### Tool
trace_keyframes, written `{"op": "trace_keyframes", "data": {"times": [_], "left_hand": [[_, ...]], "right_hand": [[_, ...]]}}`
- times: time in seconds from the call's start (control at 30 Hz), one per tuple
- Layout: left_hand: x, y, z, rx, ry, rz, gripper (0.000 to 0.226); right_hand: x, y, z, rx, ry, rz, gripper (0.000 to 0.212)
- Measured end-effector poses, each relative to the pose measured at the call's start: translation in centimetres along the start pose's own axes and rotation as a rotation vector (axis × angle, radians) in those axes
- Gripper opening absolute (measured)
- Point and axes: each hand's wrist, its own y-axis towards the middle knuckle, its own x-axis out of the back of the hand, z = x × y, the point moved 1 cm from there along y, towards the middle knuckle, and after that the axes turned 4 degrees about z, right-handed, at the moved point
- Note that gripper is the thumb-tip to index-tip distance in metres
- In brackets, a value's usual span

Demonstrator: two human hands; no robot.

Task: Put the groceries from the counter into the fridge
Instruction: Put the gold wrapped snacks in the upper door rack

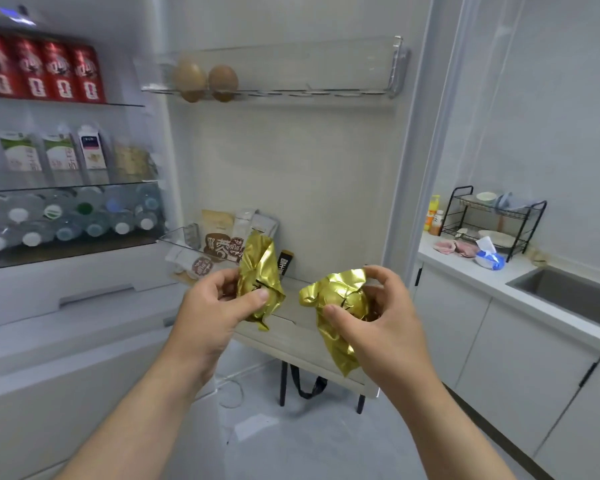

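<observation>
- Already the fridge [84, 299] looks well stocked: red cans [45, 71] on the top shelf at far left, cartons [52, 150] below them, water bottles [70, 216] in the clear drawer, two eggs [205, 81] in the upper door tray [326, 64]
- Near, before the open door, the left hand [215, 303] pinches a gold packet [260, 282] between thumb and fingers, roughly upright
- The right hand [388, 306] grasps a second gold packet [340, 306] just right of the first, the two apart
- Neither is stowed yet; the lower door bin [184, 239], just beyond the left hand and holding snack bags [219, 237], seems the likely spot
- On the counter [465, 268] at far right, pink packets [452, 247] and a blue-and-white pack [487, 258] may remain to fetch, so I judge the job partly done
</observation>
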Motion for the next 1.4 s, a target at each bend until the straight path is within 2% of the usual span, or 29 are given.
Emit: {"op": "trace_keyframes", "data": {"times": [0.3,0.53,0.63,0.77,0.93,1.13,1.27,1.4], "left_hand": [[1.0,3.8,-3.5,-0.130,-0.031,0.056,0.034],[2.7,7.8,-9.3,-0.264,-0.076,0.126,0.035],[3.3,9.8,-12.0,-0.334,-0.078,0.184,0.039],[3.7,12.1,-15.0,-0.451,-0.076,0.204,0.027],[4.3,15.2,-18.2,-0.550,-0.046,0.250,0.026],[5.0,18.6,-23.0,-0.584,0.109,0.267,0.030],[4.4,21.2,-26.0,-0.616,0.296,0.377,0.024],[3.1,23.6,-27.8,-0.574,0.430,0.574,0.021]], "right_hand": [[-1.0,2.9,4.2,0.144,-0.042,-0.045,0.058],[-2.1,6.0,10.8,0.325,-0.079,-0.105,0.061],[-2.3,7.5,14.1,0.409,-0.126,-0.149,0.060],[-2.7,9.1,17.8,0.492,-0.182,-0.232,0.057],[-3.0,10.8,20.9,0.530,-0.288,-0.340,0.054],[-1.7,13.1,25.5,0.555,-0.454,-0.417,0.055],[-0.4,14.9,27.9,0.566,-0.577,-0.427,0.054],[0.6,17.1,28.8,0.478,-0.711,-0.336,0.055]]}}
